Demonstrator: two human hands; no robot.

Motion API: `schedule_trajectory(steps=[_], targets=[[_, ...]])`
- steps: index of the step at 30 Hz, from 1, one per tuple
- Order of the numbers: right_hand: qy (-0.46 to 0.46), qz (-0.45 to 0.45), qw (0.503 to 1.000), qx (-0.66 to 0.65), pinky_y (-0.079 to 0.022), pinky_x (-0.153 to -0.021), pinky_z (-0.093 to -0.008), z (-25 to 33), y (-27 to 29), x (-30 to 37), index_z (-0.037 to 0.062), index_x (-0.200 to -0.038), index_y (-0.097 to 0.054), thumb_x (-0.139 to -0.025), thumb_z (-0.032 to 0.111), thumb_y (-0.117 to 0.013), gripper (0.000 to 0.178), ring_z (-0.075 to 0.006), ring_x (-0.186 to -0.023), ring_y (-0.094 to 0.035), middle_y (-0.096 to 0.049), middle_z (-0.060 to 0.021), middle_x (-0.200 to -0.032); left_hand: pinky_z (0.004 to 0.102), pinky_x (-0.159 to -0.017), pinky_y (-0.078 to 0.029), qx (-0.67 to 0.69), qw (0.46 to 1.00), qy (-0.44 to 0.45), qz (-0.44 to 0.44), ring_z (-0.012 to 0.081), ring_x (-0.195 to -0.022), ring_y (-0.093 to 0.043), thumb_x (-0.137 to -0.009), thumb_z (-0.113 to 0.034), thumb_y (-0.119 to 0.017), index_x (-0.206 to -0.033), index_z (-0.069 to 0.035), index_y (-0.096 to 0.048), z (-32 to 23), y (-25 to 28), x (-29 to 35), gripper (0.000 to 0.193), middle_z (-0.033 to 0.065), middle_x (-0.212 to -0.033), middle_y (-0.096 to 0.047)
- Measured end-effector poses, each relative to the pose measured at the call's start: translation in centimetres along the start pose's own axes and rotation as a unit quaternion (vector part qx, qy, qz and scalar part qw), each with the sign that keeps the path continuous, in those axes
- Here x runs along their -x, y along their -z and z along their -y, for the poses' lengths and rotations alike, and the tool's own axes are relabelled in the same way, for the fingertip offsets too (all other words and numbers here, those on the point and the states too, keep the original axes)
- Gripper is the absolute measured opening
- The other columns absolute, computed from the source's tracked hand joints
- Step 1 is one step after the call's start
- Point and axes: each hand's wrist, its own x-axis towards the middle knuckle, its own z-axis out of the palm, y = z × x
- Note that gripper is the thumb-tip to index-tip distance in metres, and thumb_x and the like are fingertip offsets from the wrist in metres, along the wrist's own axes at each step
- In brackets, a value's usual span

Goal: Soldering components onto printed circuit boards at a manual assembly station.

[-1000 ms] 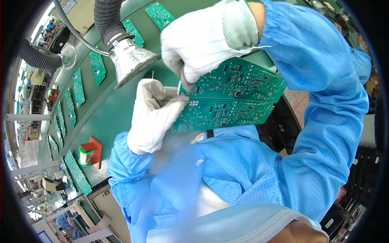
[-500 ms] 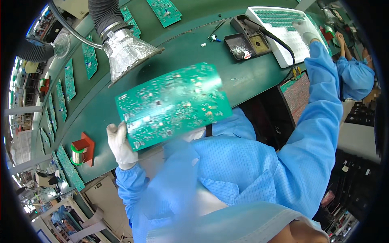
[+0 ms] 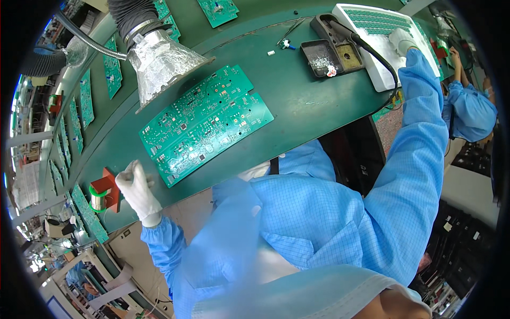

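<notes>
A pair of joined green circuit boards [image 3: 212, 125] lies flat on the green bench in front of me, covered with small parts. My left hand [image 3: 137, 189], in a white glove, is off its near left corner, fingers bent but apart, holding nothing I can see. Beside that hand a spool of solder wire [image 3: 98, 200] sits on a red-brown stand [image 3: 111, 192]. My right hand [image 3: 402, 41], also gloved, reaches far right over a white tray [image 3: 380, 77] with rows of small green boards [image 3: 380, 22]. Its fingers are closed at the rows; what they pinch is too small to make out.
A foil-wrapped fume hood [image 3: 162, 64] hangs over the boards' far left. A soldering iron holder [image 3: 334, 48] with a black cord stands left of the tray, tweezers [image 3: 290, 32] nearby. More circuit boards [image 3: 86, 101] line the left. A co-worker's blue sleeve [image 3: 470, 109] shows far right.
My left hand has let go of the circuit board, which now lies on the bench, and has moved left toward the solder spool. My right hand, blurred before, is now steadier over the tray.
</notes>
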Motion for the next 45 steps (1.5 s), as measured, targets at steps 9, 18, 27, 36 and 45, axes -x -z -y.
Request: schedule_trajectory(steps=[9, 18, 27, 36, 45], targets=[[0.033, -0.204, 0.808, -0.551, -0.045, -0.064, -0.0293, 3.9, 24.1, 18.3, 0.0013, -0.116, -0.064, -0.097, 0.024, -0.059, 0.030, -0.0168, -0.074, -0.058, -0.063, -0.0086, -0.092, 0.0260, -0.051, -0.046, 0.213, 0.970, 0.017, 0.121, 0.0128, -0.058, -0.057, -0.094, 0.004, -0.064, -0.115, -0.005, -0.043, -5.3, -2.1, 5.6, 0.031, 0.0195, -0.106, -0.071], [0.061, 0.406, 0.059, -0.910, -0.026, -0.042, -0.0250, 35.1, 26.6, 32.0, 0.0059, -0.107, -0.060, -0.101, 0.027, -0.061, 0.022, -0.0074, -0.045, -0.034, -0.049, -0.0003, -0.071, 0.0332, -0.085, -0.057, 0.138, 0.888, -0.373, 0.229, 0.0248, -0.097, -0.070, -0.070, -0.019, -0.096, -0.112, -0.007, -0.040, -7.3, -10.7, 6.8, 0.071, 0.0138, -0.120, -0.071], [0.113, 0.232, 0.472, -0.843, -0.048, -0.061, -0.0245, 36.7, 28.3, 30.6, -0.0034, -0.117, -0.068, -0.102, 0.019, -0.058, 0.028, -0.0116, -0.070, -0.062, -0.065, -0.0047, -0.086, 0.0311, -0.067, -0.057, 0.083, 0.914, -0.374, 0.137, 0.0186, -0.078, -0.068, -0.072, -0.027, -0.095, -0.112, -0.007, -0.046, -4.8, -11.7, 5.8, 0.067, 0.0050, -0.095, -0.071], [0.409, -0.318, 0.742, -0.424, -0.058, -0.077, -0.0298, 36.8, 27.4, 24.5, 0.0121, -0.109, -0.074, -0.087, 0.007, -0.069, 0.023, -0.0177, -0.092, -0.069, -0.072, -0.0009, -0.108, 0.0379, -0.067, -0.058, -0.025, 0.938, -0.269, 0.219, 0.0266, -0.075, -0.071, -0.070, -0.033, -0.093, -0.106, -0.005, -0.055, -3.3, -11.5, 5.1, 0.059, 0.0108, -0.088, -0.068], [0.387, -0.289, 0.796, -0.366, -0.057, -0.088, -0.0310, 37.0, 24.3, 21.0, 0.0102, -0.118, -0.071, -0.094, 0.015, -0.068, 0.025, -0.0195, -0.106, -0.068, -0.070, -0.0032, -0.120, 0.0375, -0.069, -0.055, -0.042, 0.898, -0.401, 0.176, 0.0262, -0.076, -0.069, -0.074, -0.031, -0.090, -0.101, -0.007, -0.059, -3.9, -10.8, 3.6, 0.047, 0.0074, -0.085, -0.068]])
